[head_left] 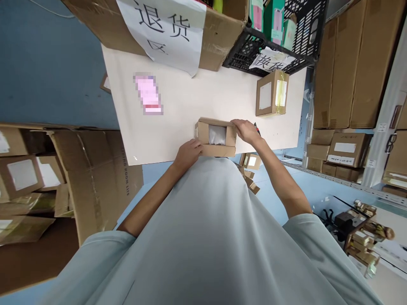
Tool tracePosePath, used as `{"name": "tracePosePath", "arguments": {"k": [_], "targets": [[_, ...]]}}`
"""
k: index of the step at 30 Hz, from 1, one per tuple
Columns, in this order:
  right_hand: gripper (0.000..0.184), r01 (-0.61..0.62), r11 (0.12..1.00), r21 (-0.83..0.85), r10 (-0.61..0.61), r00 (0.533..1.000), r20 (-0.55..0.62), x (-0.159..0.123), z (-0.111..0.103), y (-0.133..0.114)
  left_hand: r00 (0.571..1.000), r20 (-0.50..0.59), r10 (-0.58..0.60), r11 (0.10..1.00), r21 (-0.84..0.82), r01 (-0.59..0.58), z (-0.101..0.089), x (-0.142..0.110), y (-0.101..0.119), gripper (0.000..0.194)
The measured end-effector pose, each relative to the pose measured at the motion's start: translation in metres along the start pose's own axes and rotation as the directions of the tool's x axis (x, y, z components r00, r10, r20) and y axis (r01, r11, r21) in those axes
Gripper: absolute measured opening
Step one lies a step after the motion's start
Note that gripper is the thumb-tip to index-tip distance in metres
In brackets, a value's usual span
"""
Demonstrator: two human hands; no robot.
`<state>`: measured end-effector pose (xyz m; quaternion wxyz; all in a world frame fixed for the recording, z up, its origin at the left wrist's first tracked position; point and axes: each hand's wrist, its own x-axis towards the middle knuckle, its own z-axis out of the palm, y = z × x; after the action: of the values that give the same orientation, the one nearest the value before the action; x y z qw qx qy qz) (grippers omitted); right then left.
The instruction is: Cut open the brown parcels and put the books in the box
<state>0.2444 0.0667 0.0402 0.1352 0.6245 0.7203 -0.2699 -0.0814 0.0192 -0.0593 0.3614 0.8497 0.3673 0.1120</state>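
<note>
A small cardboard box (218, 151) stands at the near edge of the white table (181, 101), its top flaps folded open. Inside it lies something wrapped in whitish plastic (217, 134); what it is I cannot make out. My left hand (189, 153) grips the box at its lower left corner, fingers curled over the side. At the upper right corner my right hand (246, 130) pinches the flap edge. Just beyond the right wrist, a small red and black object (257, 128) pokes out on the table, mostly hidden.
A taped carton (266, 96) stands on the table's right side. Along the back are a large cardboard box (222, 36) with a paper sign and a black crate (237, 55). A blurred pink item (149, 94) lies left. A big carton (92, 178) of parcels stands at lower left.
</note>
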Motion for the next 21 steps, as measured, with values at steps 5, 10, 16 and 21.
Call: {"name": "tracePosePath", "arguments": {"k": [5, 10, 16, 21], "targets": [[0.043, -0.041, 0.999, 0.025, 0.042, 0.999, -0.015, 0.010, -0.001, 0.007, 0.999, -0.025, -0.038, 0.999, -0.001, 0.038, 0.000, -0.003, -0.007, 0.031], [0.052, -0.039, 0.989, 0.139, 0.053, 0.994, -0.099, 0.018, 0.013, 0.013, 0.989, -0.090, -0.118, 0.993, 0.009, 0.120, -0.004, 0.008, 0.004, 0.014], [0.054, -0.084, 0.985, 0.151, 0.128, 0.943, -0.309, 0.039, 0.041, 0.018, 0.986, -0.014, -0.166, 0.965, 0.205, 0.166, -0.003, 0.035, 0.033, 0.047], [0.042, 0.050, 0.998, -0.029, -0.057, 0.946, -0.319, 0.029, 0.054, 0.005, 0.971, 0.115, -0.207, 0.925, 0.347, 0.156, -0.005, 0.053, 0.051, 0.039]]}}
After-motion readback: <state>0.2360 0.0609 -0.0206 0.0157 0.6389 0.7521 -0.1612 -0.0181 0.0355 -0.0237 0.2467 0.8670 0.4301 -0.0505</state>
